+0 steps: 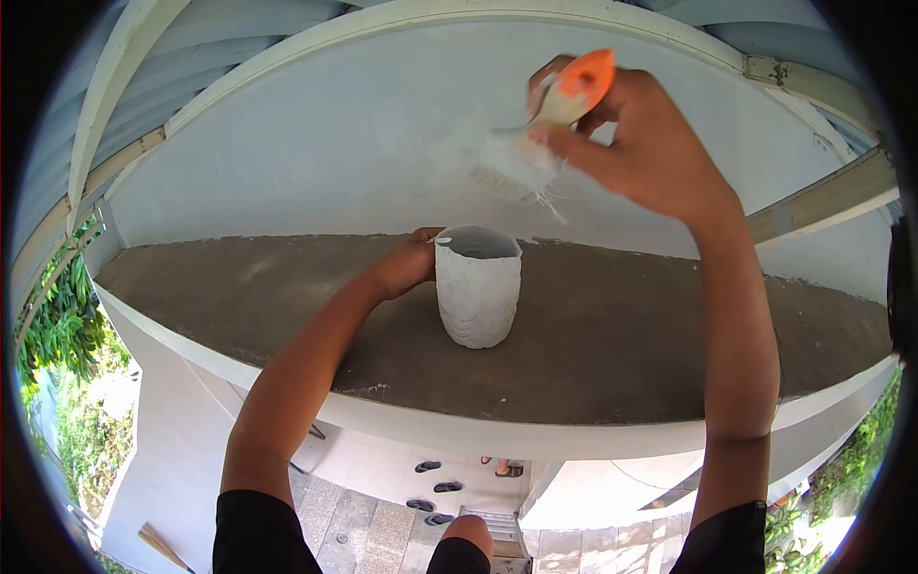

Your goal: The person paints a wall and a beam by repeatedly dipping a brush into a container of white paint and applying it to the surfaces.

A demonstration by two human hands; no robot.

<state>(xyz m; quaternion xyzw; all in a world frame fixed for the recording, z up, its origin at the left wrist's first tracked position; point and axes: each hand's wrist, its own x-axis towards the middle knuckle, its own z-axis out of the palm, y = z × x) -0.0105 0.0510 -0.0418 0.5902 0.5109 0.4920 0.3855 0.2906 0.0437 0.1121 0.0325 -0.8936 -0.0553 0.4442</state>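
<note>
A white, paint-coated container [480, 298] stands upright on the brown ledge [612, 325], its open top facing me. My left hand [418, 260] is closed against the container's left side near the rim, its fingertips partly hidden behind it. Up in front of the pale wall [363, 124], my right hand [612, 134] grips a paintbrush [569, 100] by its handle, which has an orange end. The brush's white bristles point down and left, above the container, and are blurred. Some loose bristles stick out at their lower edge. The paint inside the container cannot be made out.
A curved cream beam [459, 21] runs under the roof above the wall. Another beam [822, 196] juts in at the right. Far below lie several dark sandals [447, 487] on the tiled floor, beside a person's foot [503, 467]. Broom bristles [163, 545] show at lower left.
</note>
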